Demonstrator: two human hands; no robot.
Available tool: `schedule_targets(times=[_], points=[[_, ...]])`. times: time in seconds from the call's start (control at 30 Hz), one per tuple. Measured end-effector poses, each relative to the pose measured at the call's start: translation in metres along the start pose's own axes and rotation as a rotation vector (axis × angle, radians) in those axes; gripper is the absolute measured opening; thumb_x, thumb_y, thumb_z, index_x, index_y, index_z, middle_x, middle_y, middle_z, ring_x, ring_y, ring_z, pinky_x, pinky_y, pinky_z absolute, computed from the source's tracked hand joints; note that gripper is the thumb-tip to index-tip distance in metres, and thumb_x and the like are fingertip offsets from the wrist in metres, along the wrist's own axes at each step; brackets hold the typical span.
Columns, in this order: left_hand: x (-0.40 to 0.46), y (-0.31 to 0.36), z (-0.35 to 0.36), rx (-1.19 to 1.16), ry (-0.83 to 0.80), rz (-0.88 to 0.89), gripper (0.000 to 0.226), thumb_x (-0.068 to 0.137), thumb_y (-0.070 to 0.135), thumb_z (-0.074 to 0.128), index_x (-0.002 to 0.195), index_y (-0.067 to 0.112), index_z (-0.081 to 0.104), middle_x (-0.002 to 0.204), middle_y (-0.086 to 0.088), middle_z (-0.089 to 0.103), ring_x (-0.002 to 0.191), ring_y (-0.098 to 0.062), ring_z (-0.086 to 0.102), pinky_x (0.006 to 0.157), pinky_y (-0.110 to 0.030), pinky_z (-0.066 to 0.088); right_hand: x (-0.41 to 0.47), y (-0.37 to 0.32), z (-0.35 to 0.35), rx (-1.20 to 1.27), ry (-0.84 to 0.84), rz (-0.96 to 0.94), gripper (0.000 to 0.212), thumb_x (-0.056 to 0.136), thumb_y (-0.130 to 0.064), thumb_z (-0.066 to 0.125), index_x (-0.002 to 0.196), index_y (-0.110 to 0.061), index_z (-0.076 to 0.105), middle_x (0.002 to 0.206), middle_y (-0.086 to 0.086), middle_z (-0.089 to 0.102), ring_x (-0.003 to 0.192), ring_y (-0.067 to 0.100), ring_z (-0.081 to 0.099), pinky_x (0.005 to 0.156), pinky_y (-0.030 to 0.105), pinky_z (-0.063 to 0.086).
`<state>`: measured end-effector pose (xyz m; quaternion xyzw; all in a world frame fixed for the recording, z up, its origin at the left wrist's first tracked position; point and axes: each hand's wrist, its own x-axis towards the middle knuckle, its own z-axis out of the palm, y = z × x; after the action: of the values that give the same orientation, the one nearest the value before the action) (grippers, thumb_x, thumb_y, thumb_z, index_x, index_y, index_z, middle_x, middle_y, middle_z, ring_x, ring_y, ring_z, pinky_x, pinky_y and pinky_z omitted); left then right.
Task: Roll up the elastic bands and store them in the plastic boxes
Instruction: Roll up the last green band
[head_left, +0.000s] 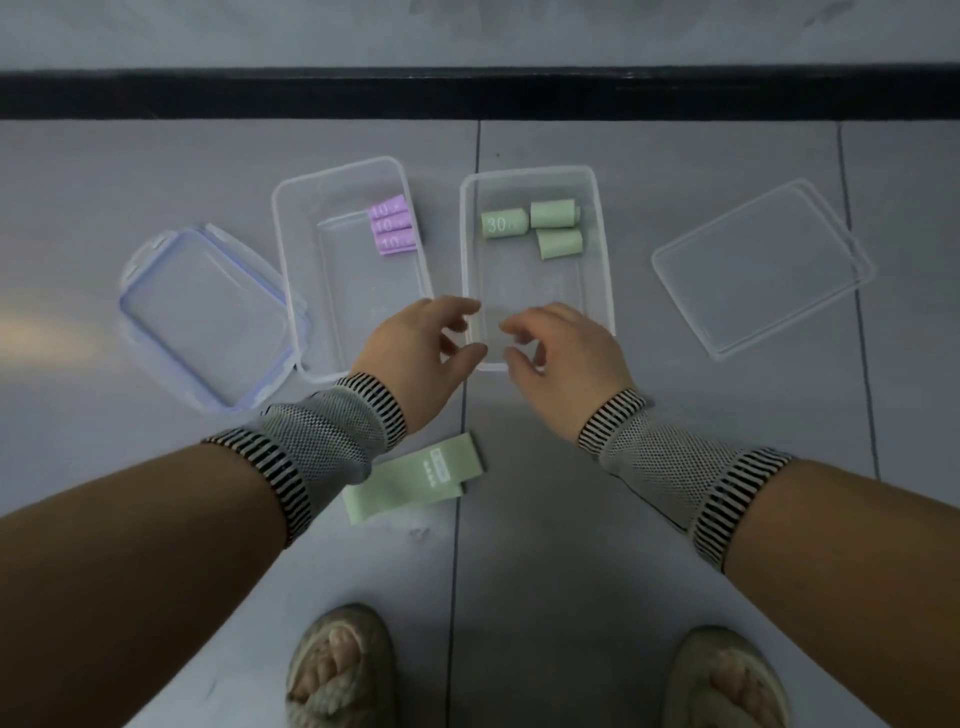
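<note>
- On the floor (623, 493), two clear plastic boxes sit side by side ahead of me, with my hands hovering at their near ends.
- At 11 o'clock from my hands, the left box (291, 249) holds three rolled purple bands (393, 227) stacked against its far right wall, each marked "10".
- At 12 to 1 o'clock, the right box (605, 270) holds three rolled green bands (535, 226) in its far half; one reads "30".
- My left hand (415, 358) is open, fingers (462, 306) loosely curled and spread, holding nothing; it hangs over the gap between the two boxes.
- My right hand (566, 358) is likewise open and empty, fingers bent toward the left hand, over the near left corner of the right box.
- At 6 o'clock from my left hand, a flat, unrolled green band (415, 480) lies on the floor, partly under my left wristband (322, 441).
- At 9 o'clock, a blue-edged lid (208, 317) lies flat, its right edge tucked against the left box.
- At 3 o'clock, a clear lid (763, 267) lies apart from the right box.
- My two sandalled feet (337, 670) show at the bottom.
</note>
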<state>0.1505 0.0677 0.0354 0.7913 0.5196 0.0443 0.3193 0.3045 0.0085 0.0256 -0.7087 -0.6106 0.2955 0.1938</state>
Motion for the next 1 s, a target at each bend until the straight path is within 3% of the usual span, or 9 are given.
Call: schedule_targets(times=[0.1,0.23,0.4,0.57,0.67,0.73,0.9,1.0], points=[[-0.030,-0.025,0.007,0.002,-0.036,-0.101,0.026,0.086,0.026,0.065,0.111,0.021,0.063,0.084,0.010,0.061,0.080,-0.012,0.062,0.083,-0.024,0.046,-0.015,-0.017,0.030,0.003,-0.159,-0.012,0.022,0.091,-0.020,0.055,0.111,-0.015,0.065,0.103,0.003,0.065,0.088,0.019,0.058,0.085,0.033,0.046],[-0.050,-0.065,0.025,0.045,-0.146,-0.246,0.023,0.086,0.030,0.065,0.107,0.022,0.063,0.080,0.012,0.059,0.083,-0.012,0.060,0.085,-0.027,0.048,-0.022,-0.017,0.072,-0.095,-0.355,0.151,0.023,0.092,-0.026,0.054,0.111,-0.016,0.061,0.106,0.004,0.065,0.100,0.024,0.059,0.085,0.031,0.045],[-0.048,-0.092,0.049,0.052,-0.179,-0.228,0.026,0.084,0.030,0.066,0.109,0.022,0.064,0.084,0.011,0.058,0.085,-0.014,0.060,0.085,-0.030,0.048,-0.017,-0.004,0.106,-0.178,-0.399,0.256,0.021,0.086,-0.027,0.062,0.101,-0.014,0.056,0.105,0.005,0.057,0.099,0.025,0.055,0.080,0.031,0.041],[-0.056,-0.100,0.065,0.137,-0.190,-0.141,0.031,0.084,0.033,0.064,0.113,0.022,0.062,0.105,0.004,0.060,0.098,-0.019,0.056,0.086,-0.032,0.046,-0.015,0.004,0.125,-0.368,-0.361,0.114,0.032,0.084,-0.033,0.061,0.111,-0.017,0.056,0.115,0.006,0.054,0.108,0.026,0.049,0.087,0.034,0.040],[-0.068,-0.102,0.067,0.149,-0.102,-0.112,0.032,0.083,0.032,0.067,0.112,0.020,0.064,0.110,-0.002,0.060,0.102,-0.023,0.053,0.085,-0.033,0.042,-0.014,0.005,0.132,-0.389,-0.322,0.085,0.022,0.086,-0.025,0.058,0.105,-0.015,0.058,0.113,0.009,0.053,0.107,0.028,0.048,0.087,0.035,0.040],[-0.076,-0.103,0.070,0.139,-0.054,-0.096,0.033,0.082,0.032,0.068,0.112,0.019,0.065,0.110,-0.003,0.061,0.102,-0.025,0.053,0.085,-0.033,0.041,-0.015,0.005,0.136,-0.333,-0.313,0.076,0.010,0.087,-0.017,0.056,0.096,-0.016,0.054,0.107,0.010,0.053,0.100,0.029,0.051,0.079,0.033,0.040],[-0.079,-0.094,0.067,0.135,-0.078,-0.074,0.045,0.085,0.037,0.063,0.128,0.027,0.055,0.126,0.004,0.058,0.117,-0.021,0.046,0.098,-0.032,0.037,-0.028,0.001,0.129,0.038,-0.278,0.138,0.021,0.082,-0.010,0.063,0.084,-0.023,0.047,0.074,-0.007,0.051,0.074,0.018,0.051,0.067,0.025,0.036],[-0.081,-0.068,0.041,0.073,-0.133,-0.071,0.043,0.088,0.036,0.059,0.130,0.028,0.053,0.126,0.007,0.060,0.121,-0.017,0.046,0.099,-0.027,0.034,-0.037,-0.019,0.092,0.252,-0.244,0.163,0.026,0.079,-0.003,0.063,0.085,-0.026,0.051,0.077,-0.005,0.058,0.070,0.013,0.053,0.068,0.027,0.044]])
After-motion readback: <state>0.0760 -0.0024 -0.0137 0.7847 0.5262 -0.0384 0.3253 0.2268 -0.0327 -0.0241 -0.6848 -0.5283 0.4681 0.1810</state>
